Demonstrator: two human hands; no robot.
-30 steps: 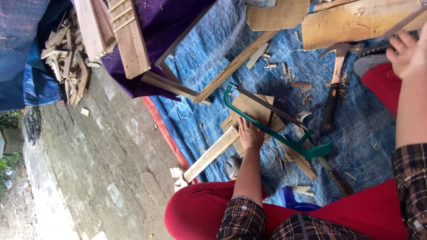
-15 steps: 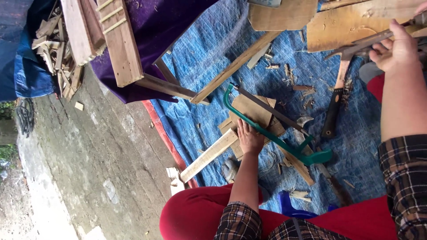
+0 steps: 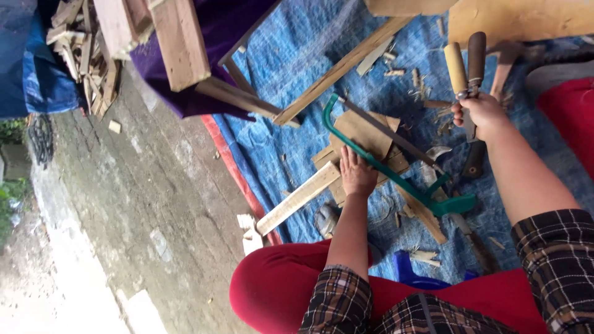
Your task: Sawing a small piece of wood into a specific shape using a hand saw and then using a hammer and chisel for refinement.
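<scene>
My left hand (image 3: 356, 174) lies flat on a stack of small wooden boards (image 3: 365, 133), fingers spread and holding nothing. A green-framed hacksaw (image 3: 396, 168) rests across those boards just right of that hand. A pale wooden batten (image 3: 297, 199) sticks out to the left from under the stack. My right hand (image 3: 481, 116) is closed around two wooden-handled tools (image 3: 467, 65), one handle light and one dark, held above the blue tarp (image 3: 291, 68). Their working ends are hidden by my hand.
A long wooden strip (image 3: 346, 62) lies diagonally on the tarp among wood chips. A purple cloth (image 3: 204, 25) with timber pieces covers the top. A plywood sheet (image 3: 520, 21) is at top right, a scrap-wood pile (image 3: 80, 49) at top left, and concrete floor (image 3: 142, 204) on the left.
My right hand came in from the upper right and now grips two wooden-handled tools. My left hand stays on the boards. The view has shifted closer.
</scene>
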